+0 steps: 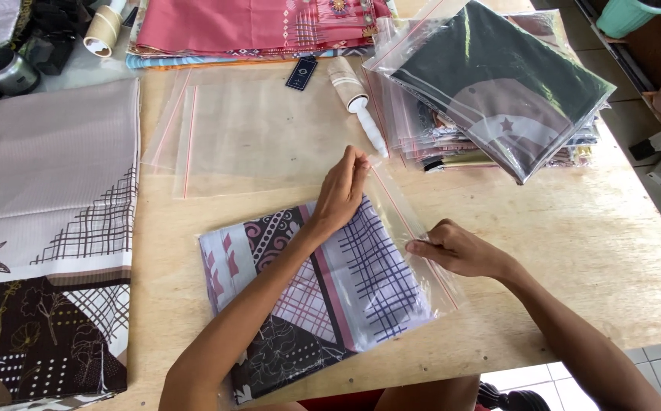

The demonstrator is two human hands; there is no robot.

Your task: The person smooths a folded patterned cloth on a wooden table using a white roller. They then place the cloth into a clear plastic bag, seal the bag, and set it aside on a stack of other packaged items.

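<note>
A folded patterned scarf (323, 297) in white, pink, navy and black lies inside a clear plastic bag (422, 228) on the wooden table (574, 251). My left hand (342, 190) rests over the bag and pinches its open flap near the red seal strip at the far corner. My right hand (456, 250) pinches the same flap lower down, at the bag's right edge. Both hands hold the flap along the strip.
Empty clear bags (254, 129) lie just beyond. A lint roller (357, 103) sits beside a stack of bagged scarves (498, 84) at the back right. Large grey and brown cloth (49, 228) covers the left side. Folded pink fabric (254, 27) lies at the back.
</note>
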